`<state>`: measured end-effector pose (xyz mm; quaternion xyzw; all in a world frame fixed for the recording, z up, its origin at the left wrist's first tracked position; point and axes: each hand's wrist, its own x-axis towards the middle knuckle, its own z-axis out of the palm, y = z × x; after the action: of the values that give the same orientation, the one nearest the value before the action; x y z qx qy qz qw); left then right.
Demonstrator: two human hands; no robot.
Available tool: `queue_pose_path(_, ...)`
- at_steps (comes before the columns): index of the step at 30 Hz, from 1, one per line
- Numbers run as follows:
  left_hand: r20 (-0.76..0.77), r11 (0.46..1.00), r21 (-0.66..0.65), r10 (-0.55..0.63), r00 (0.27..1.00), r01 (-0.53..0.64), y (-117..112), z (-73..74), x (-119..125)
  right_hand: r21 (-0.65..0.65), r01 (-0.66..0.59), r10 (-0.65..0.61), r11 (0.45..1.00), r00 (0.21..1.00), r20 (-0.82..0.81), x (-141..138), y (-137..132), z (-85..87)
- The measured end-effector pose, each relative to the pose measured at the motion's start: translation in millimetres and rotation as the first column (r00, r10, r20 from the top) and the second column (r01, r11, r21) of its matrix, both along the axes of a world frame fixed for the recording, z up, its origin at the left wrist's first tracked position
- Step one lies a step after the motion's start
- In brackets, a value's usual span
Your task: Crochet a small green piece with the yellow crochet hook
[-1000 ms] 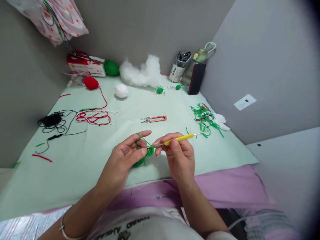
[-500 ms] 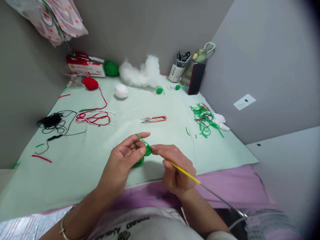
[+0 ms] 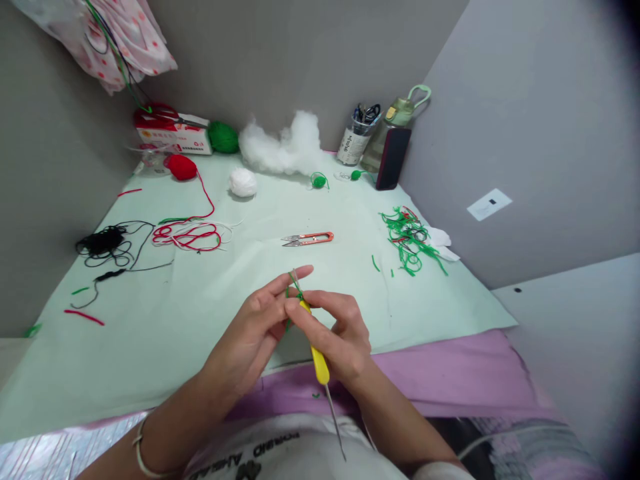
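My left hand (image 3: 261, 321) is closed around a small green crochet piece, mostly hidden behind the fingers. Green yarn (image 3: 293, 280) runs up over its raised index finger. In my right hand (image 3: 337, 327) is a crochet hook (image 3: 320, 363) with a yellow grip, pinched between thumb and fingers. The hook's upper tip pokes up by the yarn at the left index finger, and its thin metal rear end points down toward my shirt. The fingertips of both hands meet at the work. Beyond them lie orange thread snips (image 3: 315, 238) on the pale cloth (image 3: 225, 287).
Black yarn (image 3: 103, 241), red and white strands (image 3: 187, 235) and a red ball (image 3: 182, 167) lie left. White stuffing (image 3: 280, 147) and a white ball (image 3: 243, 182) are at the back. Green scraps (image 3: 410, 240), a phone (image 3: 393, 159) and a bottle (image 3: 377, 143) stand or lie right.
My right hand has turned the hook from a slant to nearly upright, its rear end swinging left. Both hands have drawn closer, and the green piece is now mostly covered.
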<state>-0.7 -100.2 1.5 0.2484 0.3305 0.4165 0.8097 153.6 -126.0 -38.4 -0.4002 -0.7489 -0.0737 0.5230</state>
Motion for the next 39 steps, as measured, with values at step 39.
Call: queue_pose_path(39, -0.162, 0.99, 0.097, 0.113, 0.98, -0.098, 5.0, 6.4, -4.1, -0.204, -0.396, 0.116, 0.896, 0.65, -0.751, 4.6, 6.8, 25.6)
